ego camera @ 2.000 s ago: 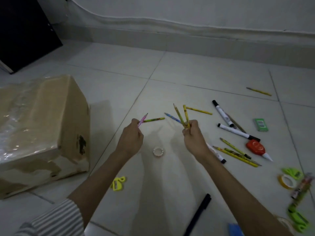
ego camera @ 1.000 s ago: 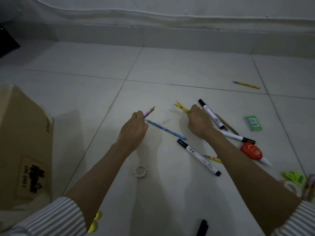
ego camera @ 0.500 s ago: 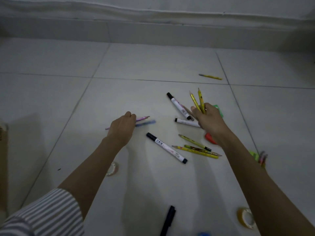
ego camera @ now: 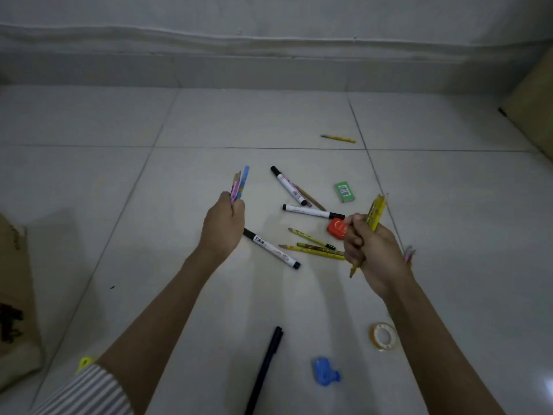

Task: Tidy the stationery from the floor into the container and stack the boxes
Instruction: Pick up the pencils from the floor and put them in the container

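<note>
My left hand point(ego camera: 223, 226) is closed around a pink pencil and a blue pencil point(ego camera: 240, 184), which stick up from the fist. My right hand point(ego camera: 369, 250) grips a bunch of yellow pencils point(ego camera: 376, 212), held upright above the floor. Between the hands lie three white markers point(ego camera: 270, 248) point(ego camera: 311, 211) point(ego camera: 288, 185), several yellow pencils point(ego camera: 314, 250) and a red correction-tape dispenser point(ego camera: 336, 227), partly hidden by my right hand. A green eraser point(ego camera: 344, 192) lies farther back. One lone yellow pencil point(ego camera: 338, 138) lies far back near a tile joint.
A black pen point(ego camera: 264, 369), a blue sharpener-like item point(ego camera: 325, 375) and a tape roll point(ego camera: 383, 336) lie near me. A cardboard box point(ego camera: 15, 295) is at the left edge, another cardboard box point(ego camera: 535, 106) at the far right. A yellow clip point(ego camera: 84, 362) peeks beside my left sleeve. The wall runs along the back.
My left hand has lifted the pink and blue pencils off the floor and turned them upright. My right hand has drawn back toward me with its yellow pencils. The view has shifted right.
</note>
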